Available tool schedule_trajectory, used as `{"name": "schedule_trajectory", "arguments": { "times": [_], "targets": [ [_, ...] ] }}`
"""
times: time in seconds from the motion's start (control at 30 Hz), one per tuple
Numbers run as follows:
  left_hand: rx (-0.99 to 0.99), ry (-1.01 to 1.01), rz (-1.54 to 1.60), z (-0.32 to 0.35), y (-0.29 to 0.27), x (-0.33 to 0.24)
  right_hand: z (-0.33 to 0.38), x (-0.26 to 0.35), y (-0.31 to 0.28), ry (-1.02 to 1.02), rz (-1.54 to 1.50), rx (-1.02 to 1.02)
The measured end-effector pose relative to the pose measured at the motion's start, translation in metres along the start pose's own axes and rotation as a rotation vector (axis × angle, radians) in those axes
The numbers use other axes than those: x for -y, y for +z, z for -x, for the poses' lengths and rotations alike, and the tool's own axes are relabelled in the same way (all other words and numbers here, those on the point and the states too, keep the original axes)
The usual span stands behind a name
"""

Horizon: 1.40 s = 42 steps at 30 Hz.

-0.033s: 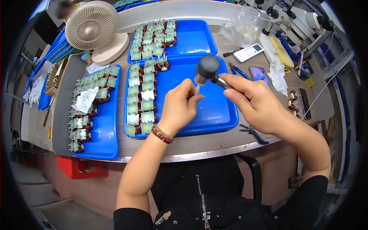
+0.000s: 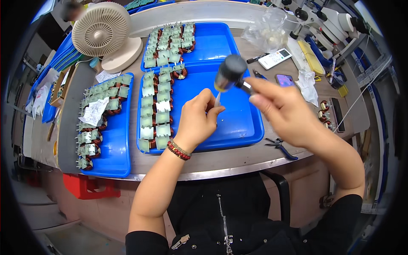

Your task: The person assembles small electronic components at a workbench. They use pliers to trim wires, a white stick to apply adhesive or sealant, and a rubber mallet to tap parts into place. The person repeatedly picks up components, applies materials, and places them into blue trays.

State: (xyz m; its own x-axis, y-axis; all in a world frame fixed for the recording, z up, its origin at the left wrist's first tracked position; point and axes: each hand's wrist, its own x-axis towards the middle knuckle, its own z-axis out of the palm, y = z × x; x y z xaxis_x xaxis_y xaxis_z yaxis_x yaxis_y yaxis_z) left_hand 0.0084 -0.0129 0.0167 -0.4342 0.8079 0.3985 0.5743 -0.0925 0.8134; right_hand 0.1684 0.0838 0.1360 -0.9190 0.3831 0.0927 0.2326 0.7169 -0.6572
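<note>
I see my right hand (image 2: 282, 108) raised over the near blue tray (image 2: 250, 127), fingers wrapped around the handle of a small black rubber mallet (image 2: 230, 73) — the grip sits close behind the head, which I judge gives short, controlled taps rather than full swings. The mallet head hangs just above and beside my left hand (image 2: 199, 119), its pale yellowish face turned down toward it.

My left hand is closed in a narrow pinch on a slim white piece (image 2: 217, 100) that sticks up between thumb and fingers; I cannot tell exactly what it is, since the fingers hide most of it. It is held upright under the mallet face, apparently so a blow would land on its end. A beaded red bracelet (image 2: 178, 149) rings that wrist.

On the left part of the same tray stand columns of coil parts with pale green plates (image 2: 156, 111), copper windings showing beneath — lined up in rows, I take it, to keep them sorted and within reach. A second tray behind (image 2: 219, 40) and a third at my left (image 2: 117, 153) carry more of them. A desk fan (image 2: 102, 29) stands at the far left, small cutters (image 2: 278, 146) lie near the bench edge on the right, and a white remote-like handset (image 2: 275, 58) lies beyond the tray.
</note>
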Motion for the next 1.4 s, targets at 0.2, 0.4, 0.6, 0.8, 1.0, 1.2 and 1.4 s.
{"name": "schedule_trajectory", "arguments": {
  "times": [0.2, 0.4, 0.6, 0.8, 1.0, 1.2, 1.4],
  "targets": [
    [-0.056, 0.023, 0.045, 0.007, -0.002, -0.001, 0.000, -0.001, 0.008, -0.113, 0.006, -0.099],
    [-0.054, 0.065, -0.016, 0.007, -0.004, -0.001, 0.004, 0.007, 0.002, -0.170, -0.089, -0.217],
    [-0.050, 0.094, -0.002, 0.005, -0.002, 0.003, 0.000, 0.008, 0.002, -0.365, 0.057, -0.202],
    [-0.057, 0.045, 0.037, 0.011, -0.005, -0.001, 0.005, 0.004, 0.003, -0.041, 0.029, 0.043],
    [-0.048, 0.025, 0.032, 0.011, -0.001, 0.000, -0.001, 0.009, 0.001, -0.170, -0.052, -0.079],
    [-0.029, 0.016, -0.033, 0.009, -0.003, -0.006, -0.003, 0.013, -0.005, -0.291, 0.037, -0.119],
    [-0.048, 0.054, -0.025, 0.011, -0.001, -0.002, 0.001, 0.014, 0.002, -0.198, -0.019, -0.069]
  ]
}}
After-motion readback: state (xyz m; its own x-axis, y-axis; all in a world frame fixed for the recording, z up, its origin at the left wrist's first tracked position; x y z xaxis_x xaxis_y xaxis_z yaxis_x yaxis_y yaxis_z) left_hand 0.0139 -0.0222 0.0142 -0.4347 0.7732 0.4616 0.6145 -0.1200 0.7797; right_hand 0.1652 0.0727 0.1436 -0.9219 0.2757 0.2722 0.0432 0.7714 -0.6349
